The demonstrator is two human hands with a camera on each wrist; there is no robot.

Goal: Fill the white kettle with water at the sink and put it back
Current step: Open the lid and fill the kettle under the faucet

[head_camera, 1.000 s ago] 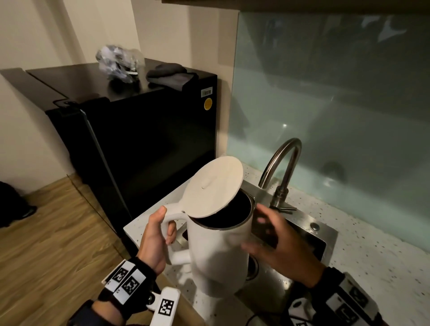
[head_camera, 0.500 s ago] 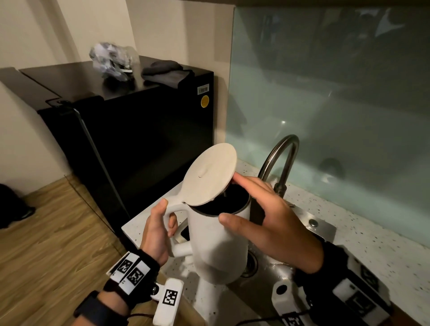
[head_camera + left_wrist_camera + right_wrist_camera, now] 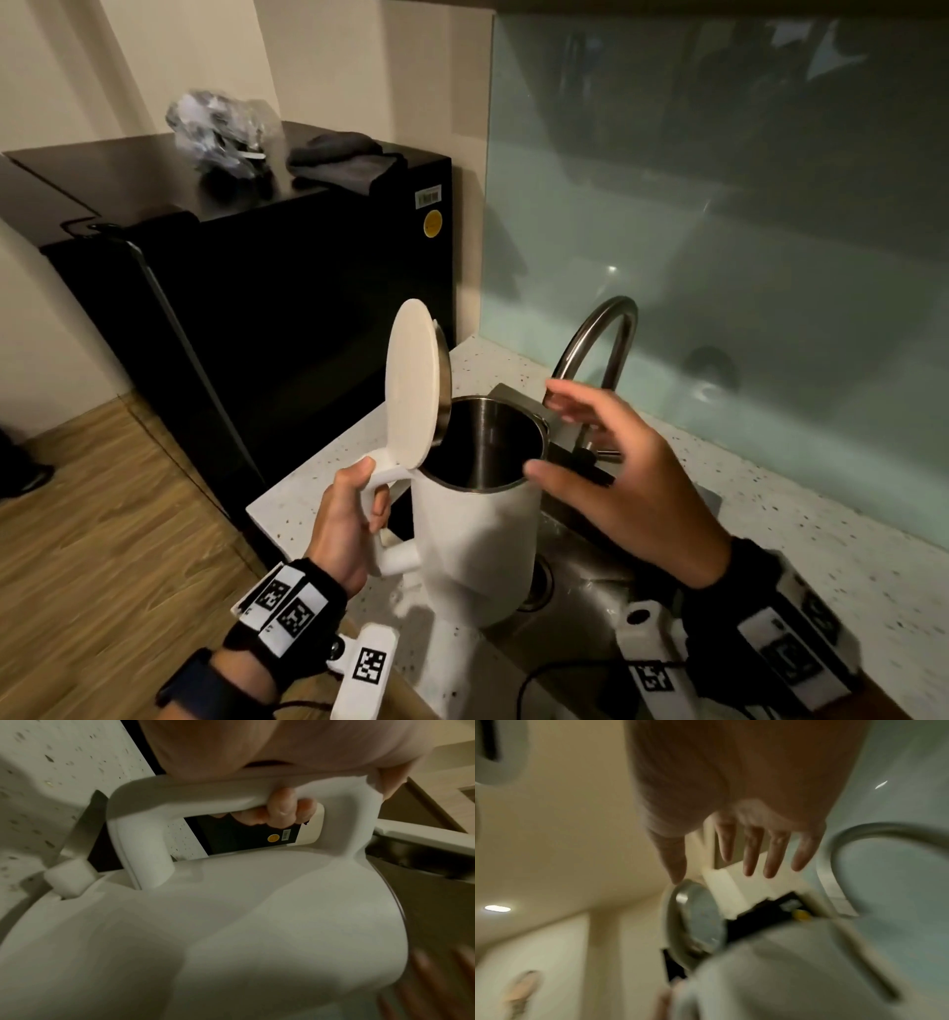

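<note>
Speckled pale bench point(image 3: 801, 519) runs under a green glass backsplash point(image 3: 719, 231), with a steel sink point(image 3: 580, 580) let into it; a black fridge point(image 3: 287, 288) stands just beside the bench end, a crumpled bag point(image 3: 221, 131) and dark cloth point(image 3: 339, 157) on its top.

White kettle point(image 3: 475, 545) is held upright in the air over the near corner of the sink, its long axis vertical. Lid point(image 3: 413, 390) is swung up on its hinge, standing nearly on edge on the handle side. Mouth is open to the room; steel inside looks dark and dry, no water seen.

Left hand point(image 3: 349, 519) is wrapped round the kettle's handle point(image 3: 231, 791), thumb on top by the hinge, fingers curled through the loop. It carries the whole weight.

Right hand point(image 3: 621, 483) is spread and empty beside the kettle's rim on the tap side, fingers straight; whether the thumb tip touches the rim I cannot tell.

Tap point(image 3: 601, 339), a curved gooseneck, stands behind the kettle. Its outlet is hidden by the right hand, its lever not clearly seen.

Judgement: the spout lies beyond and above the kettle mouth, so the kettle must go back toward the tap. The right hand is nearer the tap and free to turn it on. No water is running.
</note>
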